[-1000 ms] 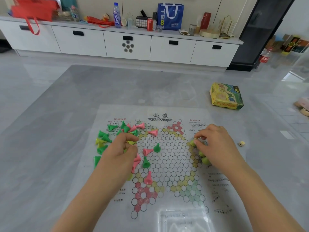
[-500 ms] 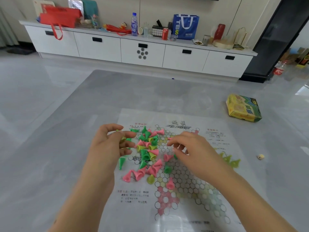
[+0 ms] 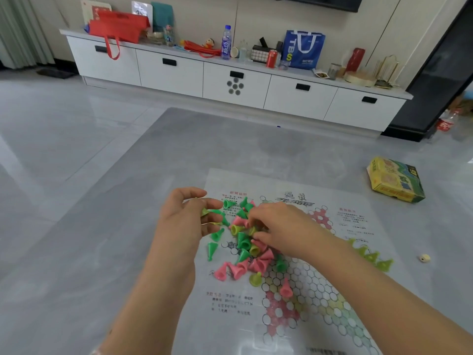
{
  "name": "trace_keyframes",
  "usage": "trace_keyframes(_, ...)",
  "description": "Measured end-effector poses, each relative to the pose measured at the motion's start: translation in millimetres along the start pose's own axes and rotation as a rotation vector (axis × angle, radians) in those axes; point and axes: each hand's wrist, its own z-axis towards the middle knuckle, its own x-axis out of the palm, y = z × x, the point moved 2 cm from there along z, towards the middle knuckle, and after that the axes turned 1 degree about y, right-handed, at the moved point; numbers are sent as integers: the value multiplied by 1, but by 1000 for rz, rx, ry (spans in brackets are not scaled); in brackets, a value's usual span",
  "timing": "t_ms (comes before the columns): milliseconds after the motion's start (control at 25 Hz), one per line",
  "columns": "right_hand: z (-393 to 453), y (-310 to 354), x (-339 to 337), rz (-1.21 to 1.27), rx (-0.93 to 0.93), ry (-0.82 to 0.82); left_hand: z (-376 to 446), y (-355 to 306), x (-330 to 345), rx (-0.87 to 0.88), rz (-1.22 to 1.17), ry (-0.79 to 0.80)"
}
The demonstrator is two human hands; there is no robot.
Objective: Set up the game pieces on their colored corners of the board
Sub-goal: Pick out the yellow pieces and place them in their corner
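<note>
The paper board (image 3: pixel 320 285), printed with a star of hexagon cells, lies on the grey table. A heap of small cone pieces (image 3: pixel 243 249) in green, pink and yellow-green covers its upper left part. My left hand (image 3: pixel 184 216) hovers at the heap's left edge, its fingers curled round a few yellow-green and green pieces. My right hand (image 3: pixel 281 229) reaches into the heap from the right, and its thumb and fingertips pinch a yellow-green piece. A few yellow-green pieces (image 3: pixel 371 257) stand in a row at the board's right corner. One pink piece (image 3: pixel 286 289) stands near the pink corner.
A yellow-green game box (image 3: pixel 395 180) lies on the table at the far right, with a small die (image 3: pixel 425 258) nearer me. A long white cabinet (image 3: pixel 235 80) loaded with bags and bottles runs along the back wall.
My right hand has left the yellow-green row at the board's right corner and come across into the heap. My left hand has lifted off the heap with pieces in it.
</note>
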Motion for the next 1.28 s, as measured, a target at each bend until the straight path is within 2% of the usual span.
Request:
trace_keyframes(160,-10,24,-33,419,-30,-236,3,8,2,-131,-164,70)
trace_keyframes(320,-9,52,-53,412,-234,-301,2,15,8,-312,-376,182)
trace_keyframes(440,2,42,-48,446,-121,-368,6,12,-2,-334,-423,55)
trace_keyframes(520,11,37,-33,329,-34,-270,11,10,-13,-319,-432,-62)
trace_keyframes(680,29,48,0,62,-87,-39,15,10,-26,-296,-434,-145)
trace_keyframes(800,41,55,5,-34,-123,40,16,9,-32,-293,-424,-125)
trace_keyframes(960,48,59,8,-66,-157,41,18,6,-34,-289,-432,-113)
trace_keyframes(1080,43,58,3,84,-135,-12,17,7,-36,-296,-429,-106)
trace_keyframes(1280,12,51,-34,577,-9,-254,11,14,-26,-380,-444,-24)
